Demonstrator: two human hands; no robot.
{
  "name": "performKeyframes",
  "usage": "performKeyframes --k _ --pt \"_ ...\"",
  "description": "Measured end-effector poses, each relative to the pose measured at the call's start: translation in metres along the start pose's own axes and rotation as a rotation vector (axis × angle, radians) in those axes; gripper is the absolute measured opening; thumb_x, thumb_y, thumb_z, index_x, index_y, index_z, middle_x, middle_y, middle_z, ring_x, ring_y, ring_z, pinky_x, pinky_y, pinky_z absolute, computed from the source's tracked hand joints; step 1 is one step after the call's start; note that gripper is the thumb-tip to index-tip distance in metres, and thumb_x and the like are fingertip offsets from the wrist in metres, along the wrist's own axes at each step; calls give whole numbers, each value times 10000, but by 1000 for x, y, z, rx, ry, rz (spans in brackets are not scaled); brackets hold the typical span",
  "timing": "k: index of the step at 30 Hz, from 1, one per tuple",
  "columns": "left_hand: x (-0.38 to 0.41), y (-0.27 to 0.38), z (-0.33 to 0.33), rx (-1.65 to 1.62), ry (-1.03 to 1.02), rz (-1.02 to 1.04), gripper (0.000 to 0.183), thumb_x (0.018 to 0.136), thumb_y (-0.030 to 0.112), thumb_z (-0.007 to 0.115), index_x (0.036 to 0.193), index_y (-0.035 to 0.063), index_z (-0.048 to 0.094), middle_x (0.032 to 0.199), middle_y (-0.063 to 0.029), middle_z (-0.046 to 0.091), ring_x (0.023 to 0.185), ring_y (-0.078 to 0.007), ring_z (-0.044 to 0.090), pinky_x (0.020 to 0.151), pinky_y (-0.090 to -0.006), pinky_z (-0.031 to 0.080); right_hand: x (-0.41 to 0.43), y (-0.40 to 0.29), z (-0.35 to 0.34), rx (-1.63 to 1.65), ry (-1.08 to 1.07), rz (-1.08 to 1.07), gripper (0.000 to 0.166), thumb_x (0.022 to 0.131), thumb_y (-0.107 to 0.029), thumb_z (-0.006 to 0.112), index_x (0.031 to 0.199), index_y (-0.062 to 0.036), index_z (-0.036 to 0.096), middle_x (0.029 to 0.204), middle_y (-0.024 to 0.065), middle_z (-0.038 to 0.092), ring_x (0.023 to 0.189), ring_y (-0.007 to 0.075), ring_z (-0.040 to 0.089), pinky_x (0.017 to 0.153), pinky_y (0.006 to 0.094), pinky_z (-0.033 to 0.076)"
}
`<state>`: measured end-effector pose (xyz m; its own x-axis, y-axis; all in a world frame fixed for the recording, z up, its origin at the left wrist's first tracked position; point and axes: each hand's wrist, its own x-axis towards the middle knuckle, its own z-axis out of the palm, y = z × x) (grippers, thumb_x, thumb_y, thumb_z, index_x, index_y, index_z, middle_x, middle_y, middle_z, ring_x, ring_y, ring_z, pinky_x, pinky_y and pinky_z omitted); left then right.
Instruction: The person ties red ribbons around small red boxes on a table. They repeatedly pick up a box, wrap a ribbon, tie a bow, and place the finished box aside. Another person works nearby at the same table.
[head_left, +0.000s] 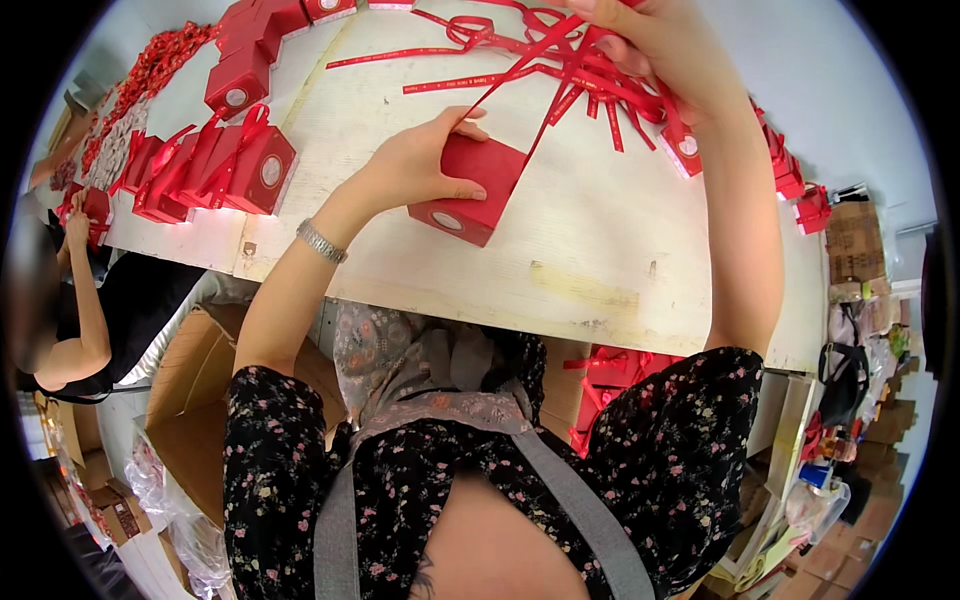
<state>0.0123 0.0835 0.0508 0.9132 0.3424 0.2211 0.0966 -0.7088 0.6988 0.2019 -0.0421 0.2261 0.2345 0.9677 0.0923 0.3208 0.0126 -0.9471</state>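
Note:
My left hand (424, 161), with a metal watch or bracelet at its wrist, grips a red gift box (478, 180) with a pale oval on its near side, above the table in front of me. Two strands of printed red ribbon (541, 135) stretch from the box up to my right hand (645, 45). That hand pinches the ribbon at the top edge of the view, and its fingertips are partly cut off. Beneath and beside it lies a pile of loose red ribbons (600, 79), some looped. How the strands meet the box under my left fingers is hidden.
Ribbon-tied red boxes (251, 169) stand at the left of the white table (450, 281), with plain red boxes (237, 79) behind. More boxes (784, 161) line the right. A co-worker (82, 322) handles a box at far left. Open cardboard boxes (191, 375) sit below the table edge.

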Motion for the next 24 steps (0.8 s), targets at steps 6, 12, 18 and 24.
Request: performKeyframes --k 6,12,18,24 --pt "-22 8 11 209 236 51 966 671 336 832 1420 31 303 1178 -110 602 1004 -303 602 847 -362 509 -20 13 4 352 60 20 208 941 -149 600 1050 8 681 636 -30 598 417 8 401 352 143 283" --pt "5 83 30 349 660 130 591 800 371 717 1184 -24 503 933 -143 631 829 -283 633 668 -361 505 -16 -19 56 281 -80 28 228 959 -177 575 1023 16 679 596 -16 588 449 26 450 414 161 346" --pt "-1 44 -5 54 423 -57 209 924 251 562 950 88 690 623 -92 576 619 -192 585 594 -288 472 2 23 10 14 183 -129 280 964 -235 568 1029 10 685 667 -1 623 548 41 513 476 158 394" --pt "-10 45 -40 -776 68 -209 228 956 175 529 971 -2 673 859 -46 642 771 -111 586 662 -260 475 -51 34 18 -180 -484 -574 222 900 -153 640 1078 -33 697 900 59 689 855 165 616 765 307 487"
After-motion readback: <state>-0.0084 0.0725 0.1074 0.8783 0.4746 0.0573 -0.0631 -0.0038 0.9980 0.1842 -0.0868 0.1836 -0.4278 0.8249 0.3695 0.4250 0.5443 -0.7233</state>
